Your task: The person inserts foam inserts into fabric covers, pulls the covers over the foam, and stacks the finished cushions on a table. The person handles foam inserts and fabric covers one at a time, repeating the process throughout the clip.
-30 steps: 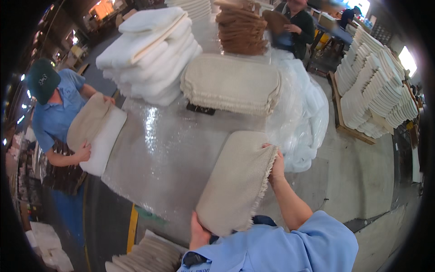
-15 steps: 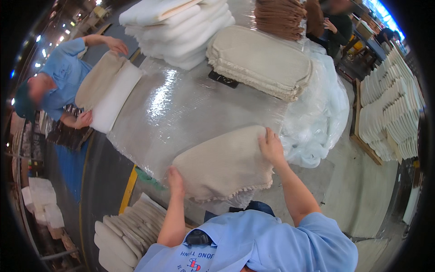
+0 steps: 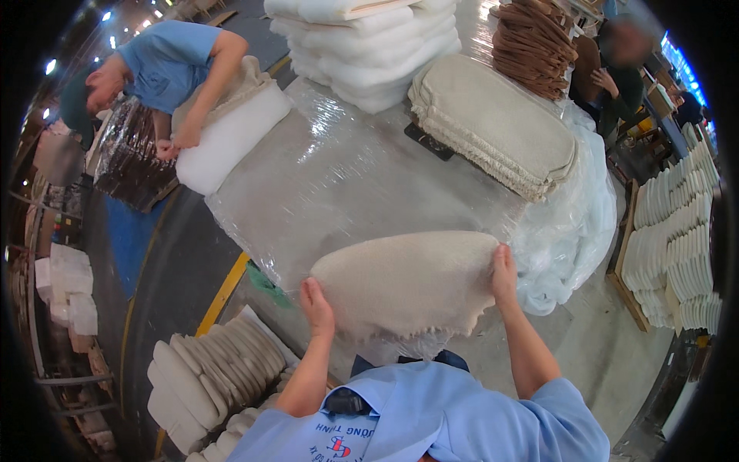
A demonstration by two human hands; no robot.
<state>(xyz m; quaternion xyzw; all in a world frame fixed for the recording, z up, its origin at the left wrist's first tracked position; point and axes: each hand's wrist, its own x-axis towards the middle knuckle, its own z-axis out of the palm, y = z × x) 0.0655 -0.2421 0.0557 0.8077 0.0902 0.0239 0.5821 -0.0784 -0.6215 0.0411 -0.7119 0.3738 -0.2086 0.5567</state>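
A beige fabric cover (image 3: 408, 281) with a rounded far side and a frayed near edge is stretched between my hands, at the near edge of the plastic-wrapped table (image 3: 339, 185). My left hand (image 3: 317, 308) grips its left end. At the right end, my right hand (image 3: 504, 277) is closed on the cover's edge. What lies inside or beneath the cover cannot be seen. Farther back on the table rests a stack of similar beige covers (image 3: 493, 123) with frayed edges.
White padding (image 3: 362, 46) and brown fabric (image 3: 531, 46) are piled at the back. Crumpled clear plastic (image 3: 570, 223) hangs off the right side. Beige cushions (image 3: 223, 369) stand at lower left, pale pads (image 3: 670, 246) at right. A co-worker (image 3: 165, 69) handles a white pad (image 3: 231, 138).
My hands have spread the cover flatter and moved its right end to the right. At left, the co-worker has leaned over, bringing both hands together at the white pad's near end.
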